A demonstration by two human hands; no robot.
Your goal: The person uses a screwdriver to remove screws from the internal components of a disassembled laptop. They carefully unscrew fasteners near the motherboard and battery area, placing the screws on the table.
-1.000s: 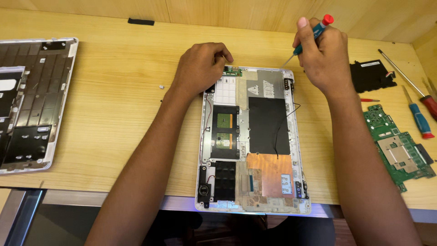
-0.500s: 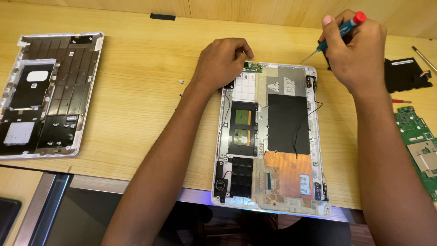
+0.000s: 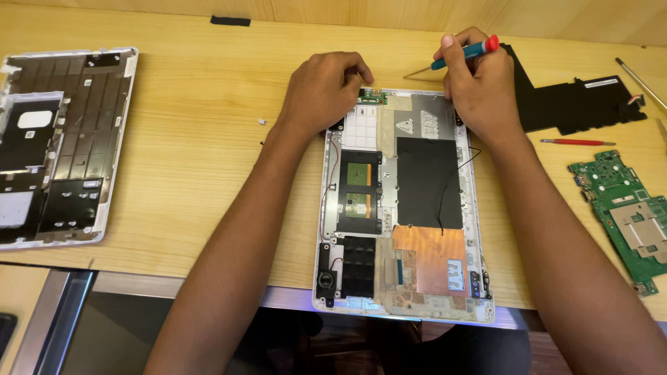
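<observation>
An opened laptop base point(image 3: 399, 208) lies on the wooden table, its insides up, with a black sheet, a copper patch and a small speaker showing. My left hand point(image 3: 323, 94) rests curled on its far left corner, fingertips beside a small green board point(image 3: 373, 96). My right hand point(image 3: 479, 83) holds a blue screwdriver with a red cap point(image 3: 462, 53) above the far right corner, the thin shaft pointing left over the table.
A detached laptop cover point(image 3: 59, 139) lies at the left. A flat black battery point(image 3: 577, 104), a red-handled tool point(image 3: 577, 142) and a green circuit board point(image 3: 625, 215) lie at the right. A tiny screw point(image 3: 262, 121) sits left of the base.
The view has shifted so the laptop cover shows more fully at the left. My right hand has tilted the screwdriver flatter, its tip lifted off the laptop's corner and pointing left.
</observation>
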